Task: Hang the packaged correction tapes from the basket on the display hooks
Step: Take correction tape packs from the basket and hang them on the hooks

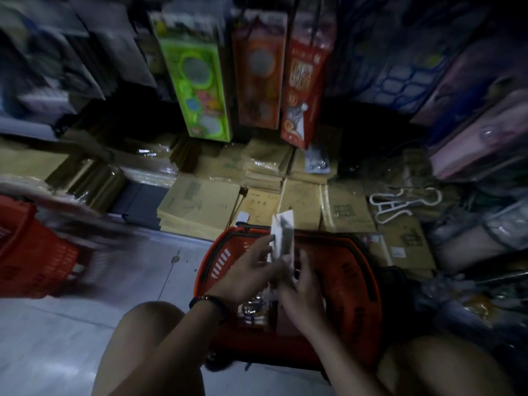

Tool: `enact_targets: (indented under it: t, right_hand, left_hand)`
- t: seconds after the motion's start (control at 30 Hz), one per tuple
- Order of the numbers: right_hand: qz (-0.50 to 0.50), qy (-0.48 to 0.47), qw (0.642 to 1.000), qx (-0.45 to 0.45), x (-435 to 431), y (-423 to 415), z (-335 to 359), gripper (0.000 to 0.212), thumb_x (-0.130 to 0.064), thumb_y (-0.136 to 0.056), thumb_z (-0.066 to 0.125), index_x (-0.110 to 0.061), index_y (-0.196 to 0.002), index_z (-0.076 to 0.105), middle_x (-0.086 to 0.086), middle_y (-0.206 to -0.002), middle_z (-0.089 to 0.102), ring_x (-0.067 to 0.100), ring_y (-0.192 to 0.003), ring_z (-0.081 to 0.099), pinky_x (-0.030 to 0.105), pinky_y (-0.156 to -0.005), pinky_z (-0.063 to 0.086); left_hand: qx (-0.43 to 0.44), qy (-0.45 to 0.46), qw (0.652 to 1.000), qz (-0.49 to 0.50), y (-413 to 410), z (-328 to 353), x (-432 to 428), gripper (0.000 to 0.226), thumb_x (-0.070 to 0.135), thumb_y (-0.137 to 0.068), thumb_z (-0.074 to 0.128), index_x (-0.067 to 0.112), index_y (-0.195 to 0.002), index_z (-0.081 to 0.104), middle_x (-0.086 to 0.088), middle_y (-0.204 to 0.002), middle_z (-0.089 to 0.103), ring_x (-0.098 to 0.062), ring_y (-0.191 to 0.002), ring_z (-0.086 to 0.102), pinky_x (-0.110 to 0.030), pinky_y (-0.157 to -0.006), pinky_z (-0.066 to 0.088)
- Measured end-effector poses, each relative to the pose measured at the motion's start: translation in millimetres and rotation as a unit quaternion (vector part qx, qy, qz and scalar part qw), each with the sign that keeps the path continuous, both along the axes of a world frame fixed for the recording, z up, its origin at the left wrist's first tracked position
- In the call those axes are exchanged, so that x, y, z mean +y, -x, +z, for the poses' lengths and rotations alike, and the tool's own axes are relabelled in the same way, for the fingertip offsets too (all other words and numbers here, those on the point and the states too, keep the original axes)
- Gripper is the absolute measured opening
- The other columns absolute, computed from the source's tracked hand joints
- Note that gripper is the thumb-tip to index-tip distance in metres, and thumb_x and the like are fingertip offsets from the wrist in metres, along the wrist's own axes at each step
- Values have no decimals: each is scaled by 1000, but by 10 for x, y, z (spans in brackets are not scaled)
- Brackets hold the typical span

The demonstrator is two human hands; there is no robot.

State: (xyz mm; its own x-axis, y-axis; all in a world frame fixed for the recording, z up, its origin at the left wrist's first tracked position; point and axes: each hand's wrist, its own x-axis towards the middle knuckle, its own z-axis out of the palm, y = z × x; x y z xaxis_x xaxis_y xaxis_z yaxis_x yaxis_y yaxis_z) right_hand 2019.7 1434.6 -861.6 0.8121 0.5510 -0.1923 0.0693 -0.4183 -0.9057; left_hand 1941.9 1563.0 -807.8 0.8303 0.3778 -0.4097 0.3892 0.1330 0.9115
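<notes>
Down low here, two bare knees frame the bottom of the view, and both forearms reach forward over the red basket (pixel 353 254) sitting on the floor (pixel 85 315) between them. The left hand (pixel 251 271), a dark wristband (pixel 210 302) on its wrist, comes in from the left with the palm turned inward, its fingers stretched to the left edge of the correction tape pack (pixel 283 235) and pinching it there. The right hand (pixel 303 292) meets it from the other side, back of the hand toward the camera, fingers curled round the lower end of the same pack, so both hands have hold of it. The pack stands upright above the basket's far rim, long axis running away from the person, top end pointing toward the shelving and leaning a touch to the right; its print is too blurred to read. Under the hands, inside the basket, lie dim packets (pixel 257 311) I can't make out. Off to the left, a second red basket (pixel 34 252) sits on the floor, smeared by motion. Beyond the rim, stacks of brown envelopes (pixel 200 201) cover a low shelf, with a white hanger (pixel 400 201) lying on them at right. Farthest back, three tall packages hang side by side: green (pixel 197 81), orange (pixel 260 75), red (pixel 303 90).
</notes>
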Motion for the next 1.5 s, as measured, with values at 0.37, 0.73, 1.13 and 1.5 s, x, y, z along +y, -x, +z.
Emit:
enact_targets:
  t: [0.37, 0.73, 1.13, 1.5]
  right_hand:
    - [144, -2, 965, -221, -405, -8, 1325, 87, -41, -83, 66, -55, -159, 25, -15, -143, 26, 12, -140, 32, 40, -116, 41]
    - [234, 22, 855, -462, -535, -400, 2837, 87, -57, -70, 75, -52, -149, 40, -9, -171, -6, 24, -158, 3, 49, -125, 27]
    - [233, 8, 804, -547, -222, -692, 4084, 105, -65, -65, 79, -43, -155, 30, -8, -163, 13, 19, -154, 16, 41, -124, 29]
    - [165, 16, 753, -636, 267, -925, 5069, 106, -68, -60, 73, -34, -154, 39, 1, -158, 23, 25, -151, 22, 47, -115, 45]
  left_hand:
    - [-146, 29, 977, 155, 136, 997, -331, 44, 22, -93, 78, 12, -133, 64, -17, -125, 75, -35, -115, 74, -57, -97, 59]
    - [-193, -40, 970, 144, 223, 2096, -41, 35, 9, -99, 71, 11, -133, 65, -16, -126, 76, -37, -114, 74, -43, -81, 65]
    - [-294, -5, 949, 112, 236, 3371, 219, 40, 17, -102, 65, 3, -139, 61, -23, -135, 70, -44, -125, 67, -66, -106, 52]
    - [-336, -75, 922, 175, 299, 4185, 806, 39, 2, -96, 67, 12, -134, 64, -21, -124, 76, -45, -113, 73, -67, -99, 55]
